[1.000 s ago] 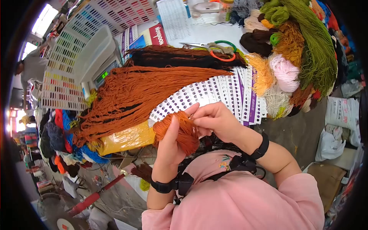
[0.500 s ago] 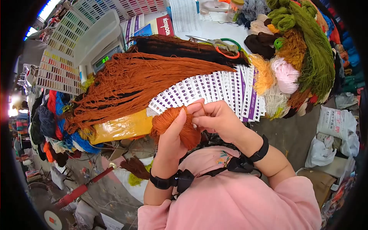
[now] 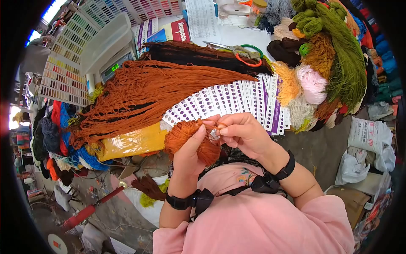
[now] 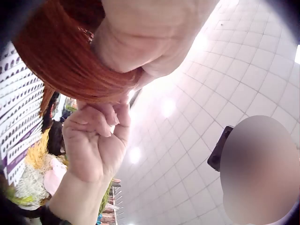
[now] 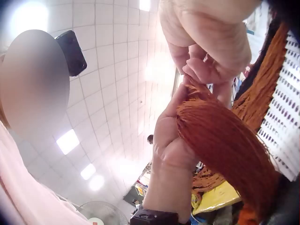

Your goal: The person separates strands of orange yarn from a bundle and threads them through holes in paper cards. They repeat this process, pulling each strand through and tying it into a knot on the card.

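Observation:
My left hand (image 3: 189,153) grips a folded skein of rust-orange yarn (image 3: 179,136), thumb laid across it. The skein bulges out on the left side of the palm. At its upper right end, my right hand (image 3: 248,134) pinches a thin strand (image 3: 216,125) of the same yarn between thumb and fingertips. The fingertips of both hands nearly meet there. In the right wrist view the skein (image 5: 225,145) hangs down as a thick smooth bundle, gathered at the top under the right fingers. From the left wrist, its looped strands (image 4: 65,61) curve beneath the left hand.
Long rust-orange yarn (image 3: 139,84) lies across the table beside fanned white hole-punched cards (image 3: 220,99). Scissors (image 3: 249,55) rest on dark yarn. A scale (image 3: 112,70) stands at the left, a yellow packet (image 3: 133,142) at the near edge, and mixed skeins (image 3: 313,82) at the right.
The right hand has pulled slightly right from the skein, and a strand now shows between the hands. The left hand keeps its hold. The head view has shifted a little.

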The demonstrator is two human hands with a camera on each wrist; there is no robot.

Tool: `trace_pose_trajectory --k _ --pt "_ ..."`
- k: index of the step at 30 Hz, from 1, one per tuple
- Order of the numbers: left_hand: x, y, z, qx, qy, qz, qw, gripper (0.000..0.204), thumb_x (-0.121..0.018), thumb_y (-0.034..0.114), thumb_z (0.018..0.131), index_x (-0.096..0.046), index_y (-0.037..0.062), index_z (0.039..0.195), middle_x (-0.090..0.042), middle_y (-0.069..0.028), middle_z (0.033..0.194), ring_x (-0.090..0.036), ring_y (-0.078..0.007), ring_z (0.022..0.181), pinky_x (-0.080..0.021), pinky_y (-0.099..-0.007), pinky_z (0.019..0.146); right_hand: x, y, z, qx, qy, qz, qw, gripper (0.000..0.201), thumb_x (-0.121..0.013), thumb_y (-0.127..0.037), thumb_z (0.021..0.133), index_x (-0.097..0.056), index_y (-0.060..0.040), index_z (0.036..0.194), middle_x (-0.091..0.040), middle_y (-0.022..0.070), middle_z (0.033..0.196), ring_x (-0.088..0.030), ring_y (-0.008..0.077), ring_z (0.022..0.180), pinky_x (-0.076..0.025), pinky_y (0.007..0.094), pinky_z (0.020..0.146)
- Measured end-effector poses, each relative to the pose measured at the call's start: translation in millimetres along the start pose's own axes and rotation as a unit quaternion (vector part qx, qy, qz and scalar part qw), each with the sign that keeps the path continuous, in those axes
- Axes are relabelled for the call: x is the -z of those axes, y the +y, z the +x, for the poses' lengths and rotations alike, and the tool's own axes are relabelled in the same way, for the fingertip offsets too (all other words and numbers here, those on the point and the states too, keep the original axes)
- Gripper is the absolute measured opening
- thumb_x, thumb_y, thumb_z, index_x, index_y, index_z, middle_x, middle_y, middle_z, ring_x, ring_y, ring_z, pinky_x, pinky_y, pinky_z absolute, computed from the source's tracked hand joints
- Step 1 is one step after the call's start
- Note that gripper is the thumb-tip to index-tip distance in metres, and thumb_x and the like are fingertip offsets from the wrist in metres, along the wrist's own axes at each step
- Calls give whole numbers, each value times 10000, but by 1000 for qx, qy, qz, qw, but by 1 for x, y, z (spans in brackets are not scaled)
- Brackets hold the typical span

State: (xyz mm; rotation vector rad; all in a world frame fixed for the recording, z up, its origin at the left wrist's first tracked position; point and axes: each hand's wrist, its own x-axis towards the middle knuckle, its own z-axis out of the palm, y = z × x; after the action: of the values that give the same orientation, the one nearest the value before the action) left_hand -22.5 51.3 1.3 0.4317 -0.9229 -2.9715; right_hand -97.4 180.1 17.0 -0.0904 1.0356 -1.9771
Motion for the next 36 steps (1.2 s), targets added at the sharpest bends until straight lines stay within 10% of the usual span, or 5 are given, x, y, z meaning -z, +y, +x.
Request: trace_pose_trajectory --k 22,28,36 --pt "-2 3 -3 5 -9 -67 998 347 -335 225 881 -482 -38 1054 -480 -139 1097 -486 -202 968 -405 -343 819 -3 -6 2 -58 -7 0 998 165 -514 -139 793 -573 1 858 -542 -12 687 -375 -7 459 -243 140 383" --pt "2 1 1 13 -15 -30 999 387 -332 247 880 -440 -53 1100 -485 -143 1083 -491 -201 950 -404 -336 808 -12 2 5 -53 30 -201 978 127 -539 -117 752 -582 -4 792 -491 -28 595 -371 11 452 -231 149 374" --pt "0 6 0 13 -19 -43 999 332 -406 181 854 -452 -52 1085 -520 -123 996 -513 -188 880 -426 -313 752 -8 -4 6 -82 4 -14 997 166 -539 -57 734 -558 39 868 -503 -8 610 -390 24 460 -289 144 436"
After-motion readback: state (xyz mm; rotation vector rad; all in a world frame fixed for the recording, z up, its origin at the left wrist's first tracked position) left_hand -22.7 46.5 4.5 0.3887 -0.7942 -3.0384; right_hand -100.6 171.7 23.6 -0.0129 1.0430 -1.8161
